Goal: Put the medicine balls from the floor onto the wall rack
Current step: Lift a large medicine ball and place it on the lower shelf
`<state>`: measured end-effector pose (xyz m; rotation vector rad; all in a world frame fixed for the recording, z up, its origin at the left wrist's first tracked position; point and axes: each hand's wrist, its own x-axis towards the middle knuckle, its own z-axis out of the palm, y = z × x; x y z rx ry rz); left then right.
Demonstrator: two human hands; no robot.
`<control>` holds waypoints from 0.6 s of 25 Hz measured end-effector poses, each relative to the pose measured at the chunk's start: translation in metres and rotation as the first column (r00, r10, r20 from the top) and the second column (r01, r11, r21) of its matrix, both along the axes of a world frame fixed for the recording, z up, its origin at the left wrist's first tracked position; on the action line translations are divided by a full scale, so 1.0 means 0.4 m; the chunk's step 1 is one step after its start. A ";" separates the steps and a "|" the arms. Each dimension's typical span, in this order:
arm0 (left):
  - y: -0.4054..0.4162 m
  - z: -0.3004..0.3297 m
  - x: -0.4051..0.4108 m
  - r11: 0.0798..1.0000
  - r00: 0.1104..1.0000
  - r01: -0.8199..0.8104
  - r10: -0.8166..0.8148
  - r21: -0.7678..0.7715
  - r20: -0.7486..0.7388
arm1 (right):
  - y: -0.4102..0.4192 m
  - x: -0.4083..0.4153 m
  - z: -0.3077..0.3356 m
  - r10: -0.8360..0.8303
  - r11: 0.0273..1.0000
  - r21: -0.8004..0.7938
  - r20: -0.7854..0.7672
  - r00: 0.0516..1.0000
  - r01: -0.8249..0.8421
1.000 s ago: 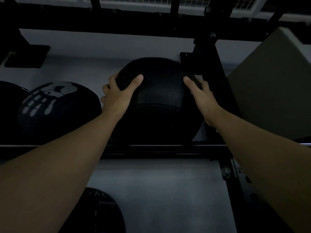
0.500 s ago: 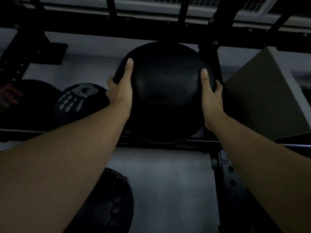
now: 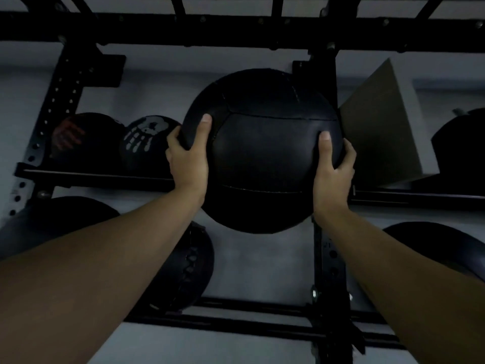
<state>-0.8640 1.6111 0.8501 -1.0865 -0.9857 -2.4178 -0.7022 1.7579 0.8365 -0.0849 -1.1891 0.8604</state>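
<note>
While both hands, left hand and right hand, clamp the medicine ball in mid-air before the wall rack, several balls already sit shelved. Judged placement pending. Room is tight: handprint ball left, upright post and grey box right.

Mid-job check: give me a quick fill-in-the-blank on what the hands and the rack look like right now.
1. The plain black medicine ball is held by ____ hands, the left hand and the right hand.
2. The ball on the upper shelf beside the left hand bears a pale ____ print.
3. Right of the held ball, past the black upright, sits a grey ____.

Missing words: both; hand; box
</note>
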 end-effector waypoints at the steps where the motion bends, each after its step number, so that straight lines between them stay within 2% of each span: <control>1: -0.005 -0.027 0.015 1.000 1.000 0.013 -0.013 -0.009 0.016 | -0.008 0.014 -0.022 -0.004 1.000 -0.016 0.011 1.000 0.004; 7: 0.009 -0.190 0.029 0.992 0.984 0.111 -0.101 -0.062 0.146 | -0.021 0.052 -0.152 -0.020 0.998 -0.062 0.060 0.998 0.024; 15: 0.123 -0.321 -0.041 0.973 0.936 0.171 -0.110 -0.157 0.334 | 0.087 -0.020 -0.306 0.020 0.966 -0.259 0.134 0.991 0.015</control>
